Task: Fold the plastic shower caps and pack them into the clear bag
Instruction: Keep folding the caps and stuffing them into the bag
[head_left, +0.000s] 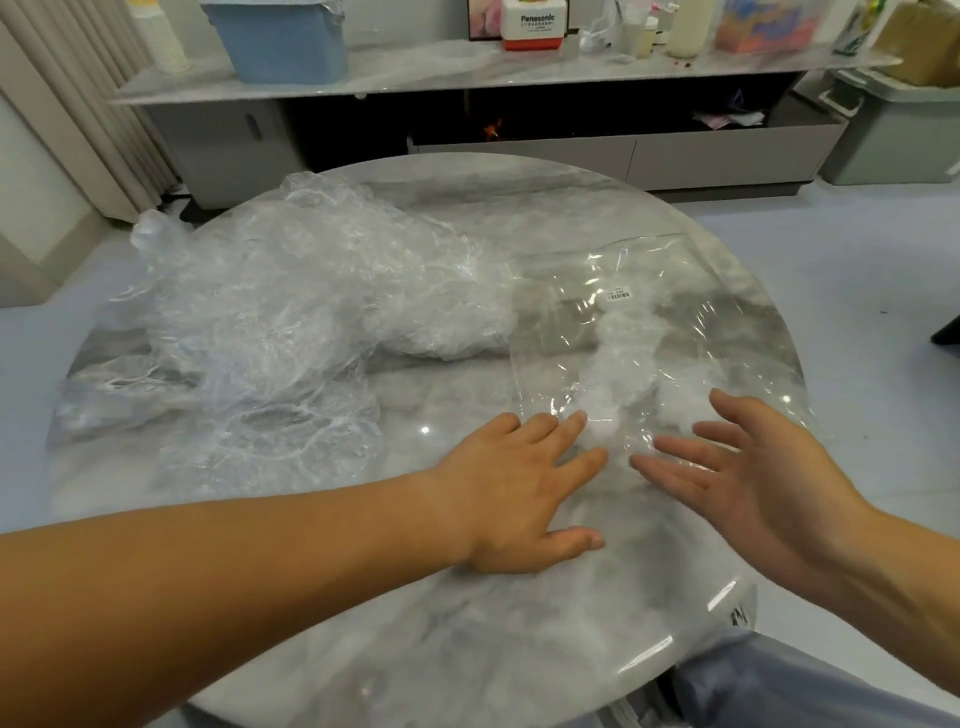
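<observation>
left hand (519, 499) and right hand (753, 478) hold nothing, fingers straight and spread at the near end of the clear bag (649, 332), which lies at 2 o'clock on the glossy marble bench (467, 623); loose shower caps (291, 322) are heaped at 10 o'clock, likely feather-light, limp and slippery, best pinched at the elastic rim; a low cabinet (675, 156) stands behind
</observation>
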